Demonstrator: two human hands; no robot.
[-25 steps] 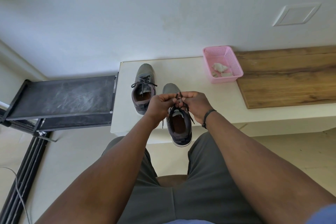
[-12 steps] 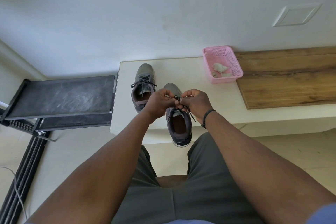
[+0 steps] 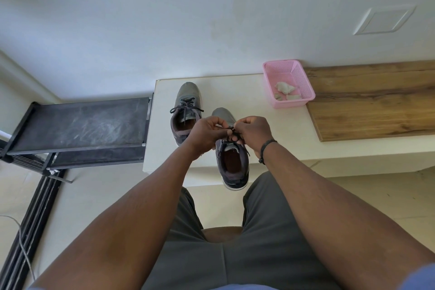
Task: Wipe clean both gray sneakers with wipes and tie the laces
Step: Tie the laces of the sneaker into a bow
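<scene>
Pinching the dark laces at centre frame, my left hand and my right hand sit close together, fingers curled and clamped on the lace strands above the tongue of the near sneaker.

Near sneaker: gray upper, dark lining, white sole edge; toe points toward the top of the frame, heel juts past the lower edge of the white bench. My hands cover its middle, so the knot itself is hidden.

Far sneaker: gray, just left of and slightly above the near one, wholly on the bench, toe toward the wall. Its laces are tied in a bow, loops spread to either side.

Pink basket: right of centre, upper part of the bench, against the wall. Crumpled whitish wipes lie in its bottom.

Wooden board: right of frame, lying on the bench, touching or just beside the basket; I cannot tell which.

Dark bracelet: around my right wrist.

Black rack: left of frame, beside the bench, with a dusty dark top shelf.

Gray trousers: lower centre, my legs below both forearms.

White wall: fills the upper frame, with a square panel at upper right.
</scene>
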